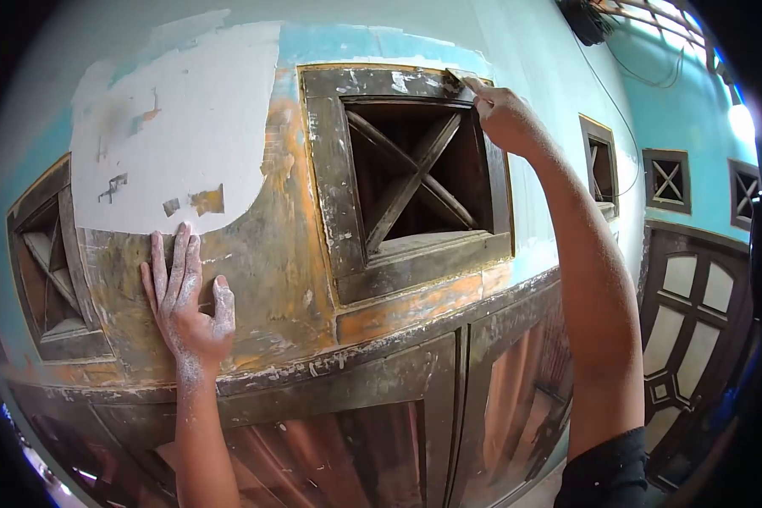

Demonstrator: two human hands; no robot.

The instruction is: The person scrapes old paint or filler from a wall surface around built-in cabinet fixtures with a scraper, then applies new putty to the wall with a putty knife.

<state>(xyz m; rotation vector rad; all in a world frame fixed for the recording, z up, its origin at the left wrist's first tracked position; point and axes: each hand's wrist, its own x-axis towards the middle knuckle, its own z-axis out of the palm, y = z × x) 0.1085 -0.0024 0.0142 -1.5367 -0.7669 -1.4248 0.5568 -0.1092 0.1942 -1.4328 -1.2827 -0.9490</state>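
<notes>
My left hand, dusted with white powder, lies against the brownish bare wall with its fingers stretched upward. Its fingertips reach the lower edge of a white putty patch that has several chipped spots. Up at the right, my right hand is closed around a scraper. The scraper's blade is at the top right corner of a dark wooden vent frame, where it meets the blue wall. My fingers cover most of the scraper's handle. Crossed wooden bars fill the vent opening.
A second crossed vent is on the left. Below runs a wooden ledge above glazed panels with curtains behind. To the right are more vents and a panelled door. A cable hangs along the wall.
</notes>
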